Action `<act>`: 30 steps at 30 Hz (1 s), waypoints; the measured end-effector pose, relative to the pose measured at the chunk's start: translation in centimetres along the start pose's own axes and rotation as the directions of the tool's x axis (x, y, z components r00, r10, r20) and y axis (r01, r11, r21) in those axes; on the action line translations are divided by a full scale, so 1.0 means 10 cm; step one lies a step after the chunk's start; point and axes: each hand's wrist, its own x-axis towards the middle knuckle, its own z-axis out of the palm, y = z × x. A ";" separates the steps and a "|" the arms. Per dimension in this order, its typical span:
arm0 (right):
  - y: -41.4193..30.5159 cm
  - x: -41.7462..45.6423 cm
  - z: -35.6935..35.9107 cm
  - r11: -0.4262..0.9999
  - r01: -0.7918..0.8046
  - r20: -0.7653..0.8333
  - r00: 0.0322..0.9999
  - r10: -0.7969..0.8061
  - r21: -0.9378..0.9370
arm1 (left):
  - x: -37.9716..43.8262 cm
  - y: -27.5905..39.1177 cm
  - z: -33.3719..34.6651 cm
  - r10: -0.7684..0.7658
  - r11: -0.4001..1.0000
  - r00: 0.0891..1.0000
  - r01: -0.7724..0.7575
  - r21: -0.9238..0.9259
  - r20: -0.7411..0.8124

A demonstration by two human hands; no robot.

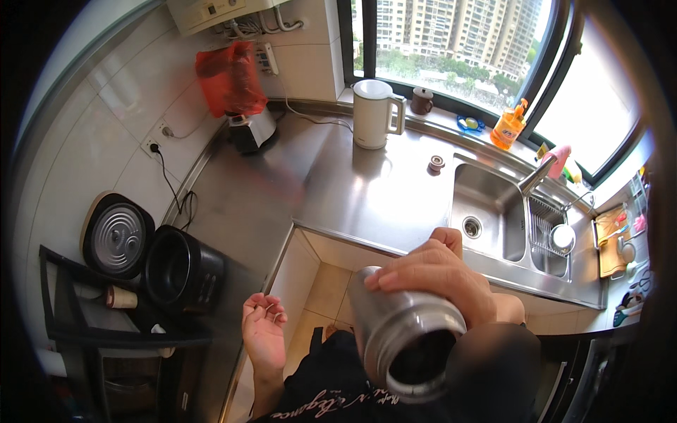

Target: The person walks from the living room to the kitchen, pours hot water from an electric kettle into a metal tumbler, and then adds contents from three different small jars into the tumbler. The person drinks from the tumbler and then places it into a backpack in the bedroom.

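Observation:
My right hand (444,275) grips a stainless steel vacuum flask (375,312) around its side. The flask is tilted, its uncapped mouth towards me, and its inside is dark. My left hand (265,328) is raised beside the counter's inner edge, palm up with the fingers loosely curled, holding nothing. Ahead of me a white electric kettle (370,113) stands on the stainless steel countertop (338,174). A small round stopper-like part (436,163) lies on the countertop between the kettle and the sink.
At right is a steel sink (486,201) with a faucet (537,177) and dish rack (545,222). An orange soap bottle (508,129) and brown lidded mug (421,101) stand on the windowsill. At left are a rice cooker (182,269) with its lid up and an appliance under a red bag (232,79).

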 end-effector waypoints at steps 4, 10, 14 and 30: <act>-0.22 0.13 0.19 0.999 0.002 -0.222 0.975 -0.011 -0.044 | -0.07 0.02 -0.04 0.028 0.999 1.000 -0.027 -0.026 0.003; -0.37 0.34 0.40 0.992 0.027 -0.477 0.875 -0.081 -0.120 | -0.15 0.03 -0.11 0.047 0.998 0.998 -0.048 -0.030 -0.038; -0.47 0.37 0.39 0.988 -0.034 -0.508 0.860 -0.047 -0.150 | -0.19 0.03 -0.13 0.061 0.997 0.997 -0.063 -0.038 -0.053; -0.40 0.34 0.34 0.863 0.197 -0.319 0.872 -0.371 -0.466 | -0.24 0.06 -0.20 0.061 0.995 0.995 -0.067 -0.077 -0.076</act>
